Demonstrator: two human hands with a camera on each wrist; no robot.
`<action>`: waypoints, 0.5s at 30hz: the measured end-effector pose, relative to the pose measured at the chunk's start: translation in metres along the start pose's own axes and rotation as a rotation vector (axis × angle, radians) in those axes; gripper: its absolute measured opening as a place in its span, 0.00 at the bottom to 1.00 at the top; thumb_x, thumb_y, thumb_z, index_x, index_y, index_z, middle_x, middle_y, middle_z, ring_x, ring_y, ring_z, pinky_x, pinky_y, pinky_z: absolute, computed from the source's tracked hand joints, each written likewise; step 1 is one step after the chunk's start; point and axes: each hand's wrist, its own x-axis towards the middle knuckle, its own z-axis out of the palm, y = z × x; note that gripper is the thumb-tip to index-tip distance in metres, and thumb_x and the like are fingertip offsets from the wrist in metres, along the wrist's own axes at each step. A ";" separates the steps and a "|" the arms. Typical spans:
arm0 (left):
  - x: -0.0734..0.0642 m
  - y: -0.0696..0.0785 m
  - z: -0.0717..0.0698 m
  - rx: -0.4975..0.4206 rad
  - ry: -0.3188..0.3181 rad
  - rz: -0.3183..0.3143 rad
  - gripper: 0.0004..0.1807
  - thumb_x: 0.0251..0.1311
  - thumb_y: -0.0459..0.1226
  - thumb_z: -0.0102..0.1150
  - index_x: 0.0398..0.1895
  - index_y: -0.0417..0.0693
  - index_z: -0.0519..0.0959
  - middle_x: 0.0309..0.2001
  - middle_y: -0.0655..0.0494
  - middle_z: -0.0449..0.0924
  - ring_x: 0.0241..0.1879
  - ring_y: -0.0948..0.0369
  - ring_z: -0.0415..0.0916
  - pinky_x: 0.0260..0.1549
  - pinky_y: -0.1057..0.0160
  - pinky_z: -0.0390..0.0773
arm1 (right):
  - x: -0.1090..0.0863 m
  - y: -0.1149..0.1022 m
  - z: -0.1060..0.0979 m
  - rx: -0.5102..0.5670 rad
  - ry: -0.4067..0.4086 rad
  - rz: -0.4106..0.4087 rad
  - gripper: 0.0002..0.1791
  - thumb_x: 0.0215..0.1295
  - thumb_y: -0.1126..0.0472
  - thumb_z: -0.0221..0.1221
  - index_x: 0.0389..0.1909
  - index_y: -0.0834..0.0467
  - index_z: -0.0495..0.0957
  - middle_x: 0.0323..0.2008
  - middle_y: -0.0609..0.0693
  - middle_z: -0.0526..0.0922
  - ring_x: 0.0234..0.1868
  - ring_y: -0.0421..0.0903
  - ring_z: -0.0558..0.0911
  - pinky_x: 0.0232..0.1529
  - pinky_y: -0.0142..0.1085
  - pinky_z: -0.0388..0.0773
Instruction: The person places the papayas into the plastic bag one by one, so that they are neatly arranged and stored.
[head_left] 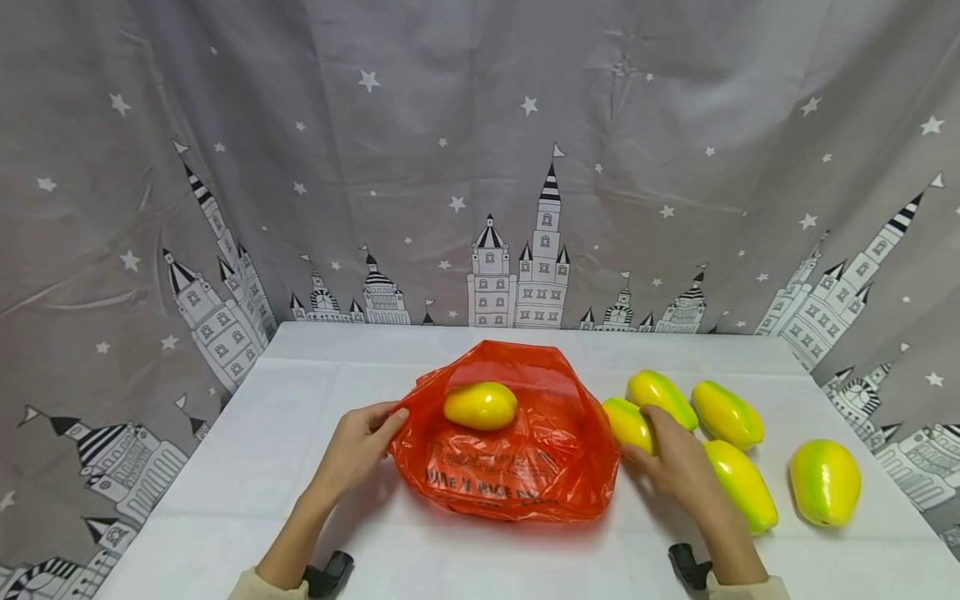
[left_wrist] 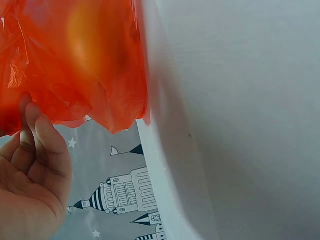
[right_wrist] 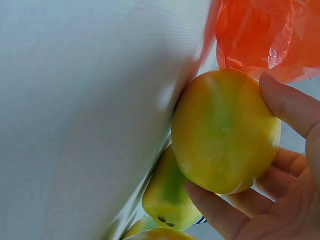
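Observation:
My left hand (head_left: 358, 446) pinches the left edge of a red plastic bag (head_left: 517, 492), whose mouth gapes toward me. One yellow papaya (head_left: 480, 406) lies inside it, and its shape glows through the film in the left wrist view. Just beyond the bag's right edge, my right hand (head_left: 672, 462) grips another yellow-green papaya (head_left: 627, 423). The right wrist view has the thumb on one side of this held papaya (right_wrist: 225, 131) and the fingers on the other, with the red film right behind it.
Several more papayas are on the white table (head_left: 225, 492) at the right: one at the back (head_left: 662, 397), one beside it (head_left: 727, 414), one by my right wrist (head_left: 741, 487) and one farthest right (head_left: 825, 483). A grey castle-print curtain (head_left: 420, 167) hangs behind the table.

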 end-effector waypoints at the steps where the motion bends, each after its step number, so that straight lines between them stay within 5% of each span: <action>1: 0.000 0.000 0.000 -0.001 0.001 0.000 0.18 0.71 0.40 0.56 0.55 0.36 0.80 0.30 0.51 0.80 0.25 0.57 0.73 0.23 0.66 0.76 | 0.000 0.000 0.000 -0.002 0.002 -0.002 0.39 0.63 0.55 0.66 0.67 0.70 0.62 0.62 0.70 0.70 0.59 0.67 0.71 0.59 0.62 0.66; 11: 0.000 0.001 0.001 -0.015 0.002 0.021 0.17 0.71 0.39 0.56 0.53 0.36 0.81 0.26 0.53 0.77 0.23 0.59 0.71 0.21 0.67 0.73 | -0.002 0.001 -0.001 0.009 0.018 -0.014 0.40 0.64 0.56 0.65 0.69 0.71 0.59 0.63 0.71 0.68 0.61 0.69 0.69 0.61 0.63 0.64; 15: 0.000 0.001 0.000 -0.011 -0.002 0.024 0.17 0.71 0.39 0.56 0.54 0.36 0.81 0.26 0.53 0.77 0.22 0.59 0.71 0.20 0.67 0.72 | -0.002 0.001 -0.001 0.022 0.084 -0.065 0.38 0.63 0.59 0.66 0.68 0.72 0.60 0.62 0.71 0.69 0.61 0.69 0.69 0.60 0.63 0.64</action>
